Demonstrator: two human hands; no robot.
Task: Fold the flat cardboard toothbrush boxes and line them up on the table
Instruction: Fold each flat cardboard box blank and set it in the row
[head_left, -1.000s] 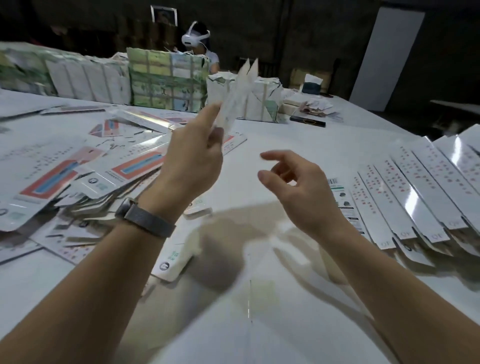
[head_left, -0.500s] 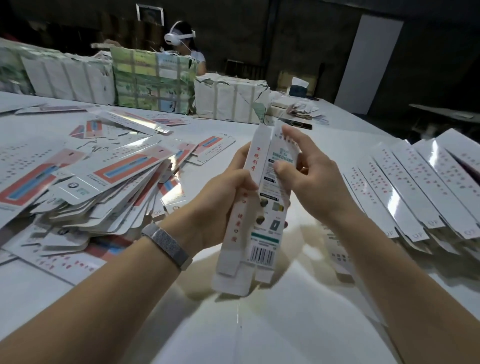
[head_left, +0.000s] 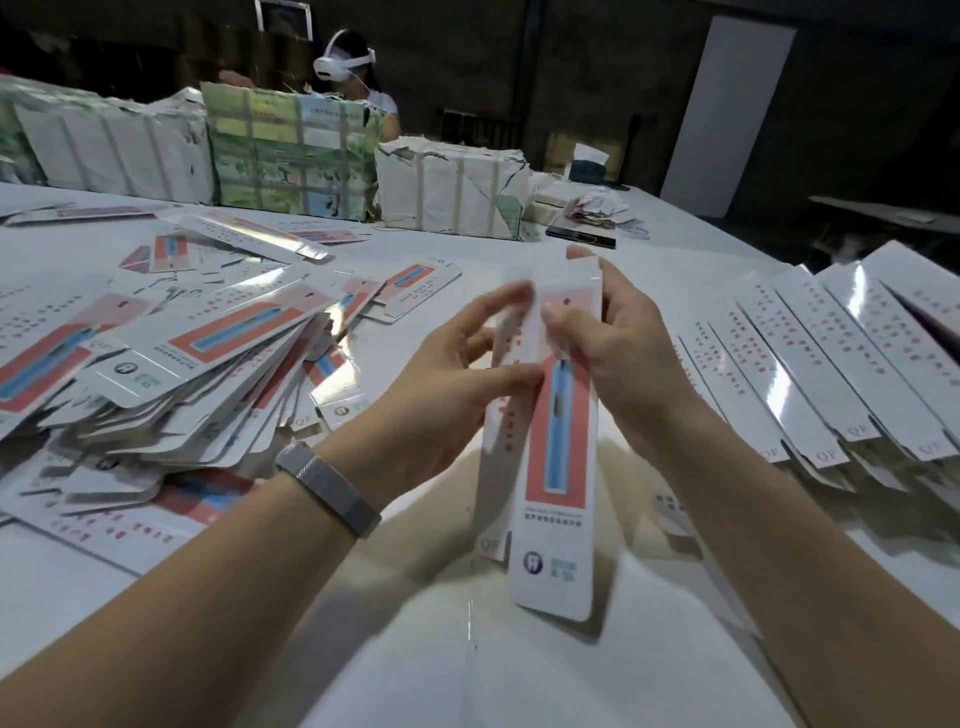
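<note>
The box (head_left: 556, 441) is held upright between both hands, clear above the tabletop (head_left: 519, 675), long axis running near-vertical from the fingertips down toward the person. The right hand (head_left: 618, 353) grips the upper right edge, fingers wrapped behind and thumb on the printed face. The left hand (head_left: 457, 384) is at the upper left panel, thumb touching the face, fingers extended and blurred, so its hold cannot be judged. Both hands sit at the top; the lower end hangs free.

Box: thin glossy white card, long and narrow, rounded lower corners, red panel with a blue toothbrush print. One side panel is angled back, so it appears partly formed.

Flat stock (head_left: 171, 364) lies heaped to the left. Folded boxes (head_left: 831, 364) lie in a row to the right, nearer the right hand, which seems the natural one to set this box down.
</note>
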